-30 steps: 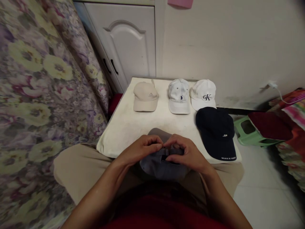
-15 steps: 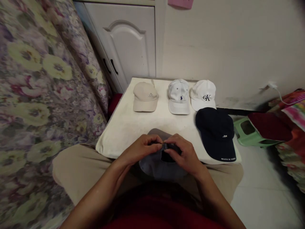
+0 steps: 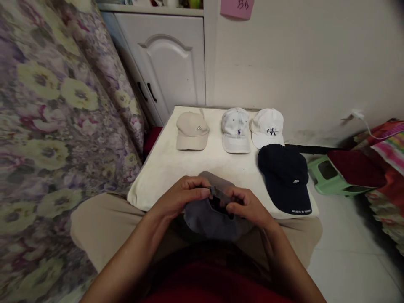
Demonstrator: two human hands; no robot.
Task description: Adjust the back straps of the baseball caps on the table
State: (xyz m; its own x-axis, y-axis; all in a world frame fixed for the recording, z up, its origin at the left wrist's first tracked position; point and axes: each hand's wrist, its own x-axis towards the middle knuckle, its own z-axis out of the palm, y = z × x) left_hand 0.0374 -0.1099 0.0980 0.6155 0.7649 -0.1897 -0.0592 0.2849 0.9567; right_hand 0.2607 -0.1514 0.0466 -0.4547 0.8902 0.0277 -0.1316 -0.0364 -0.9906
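Observation:
A grey cap (image 3: 211,219) rests at the near edge of the small cloth-covered table (image 3: 164,168), partly over my lap. My left hand (image 3: 181,197) is closed, pinching the cap's back strap. My right hand (image 3: 244,204) is closed on the strap and rear opening from the other side. The two hands almost touch above the cap. Further back lie a beige cap (image 3: 192,130), a pale blue-white cap (image 3: 235,129), a white cap (image 3: 267,127) with a dark logo, and a navy cap (image 3: 285,176) at the right edge.
A floral bed cover (image 3: 57,126) rises on the left. A white cabinet door (image 3: 170,67) and a wall stand behind the table. A green stool (image 3: 328,176) with a dark red cushion and a colourful cloth sit on the floor at right.
My hands have shifted slightly on the grey cap's strap, the right hand dropping lower. The view has tilted a little, so the caps sit slightly lower in the picture.

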